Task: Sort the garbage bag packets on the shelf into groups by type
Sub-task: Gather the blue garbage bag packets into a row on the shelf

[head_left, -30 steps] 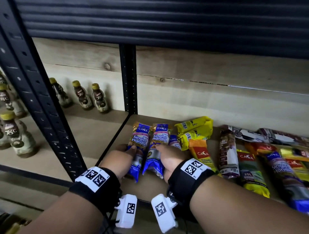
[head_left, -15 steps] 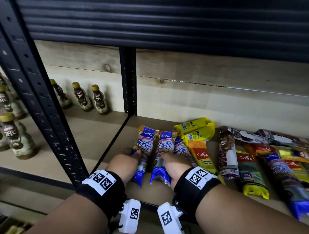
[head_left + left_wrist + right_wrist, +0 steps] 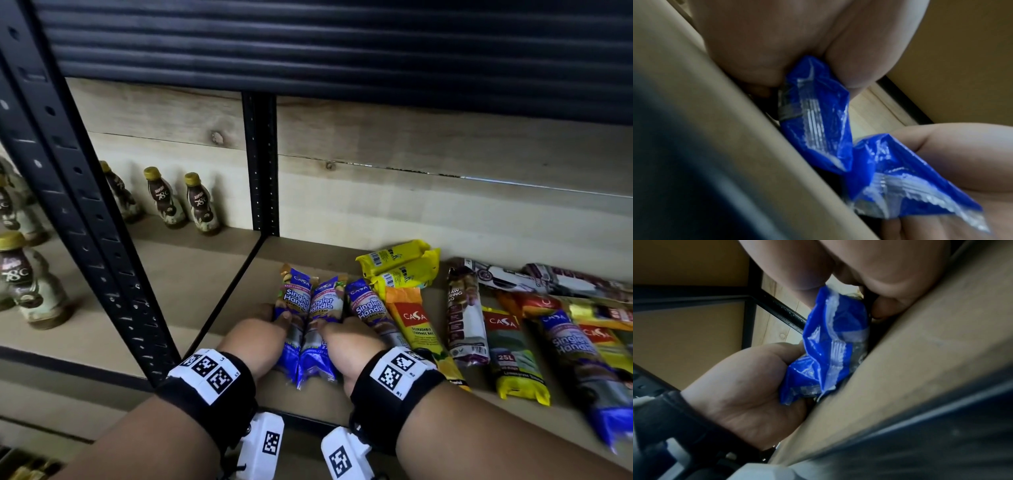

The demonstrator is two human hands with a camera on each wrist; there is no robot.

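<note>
The left hand [image 3: 255, 344] grips one blue CASA "Singlet Handle" packet [image 3: 295, 310] and the right hand [image 3: 352, 346] grips another [image 3: 322, 318], touching side by side between them on the shelf [image 3: 233, 301]. Just right of the right hand lie a third Singlet Handle packet [image 3: 371, 310] and an orange CASA "Degradable Garbage Bag" packet [image 3: 416, 322]; beyond these, two yellow packets [image 3: 399, 265].

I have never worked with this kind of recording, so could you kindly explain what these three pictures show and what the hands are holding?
No machine here: a person wears one camera on the head and one on each wrist. The head view looks down at a wooden shelf. The left hand and right hand each grip a blue Singlet Handle packet, side by side. A third blue packet, an orange Casa packet and yellow packets lie to the right. The wrist views show the blue packet ends from close below.
</note>
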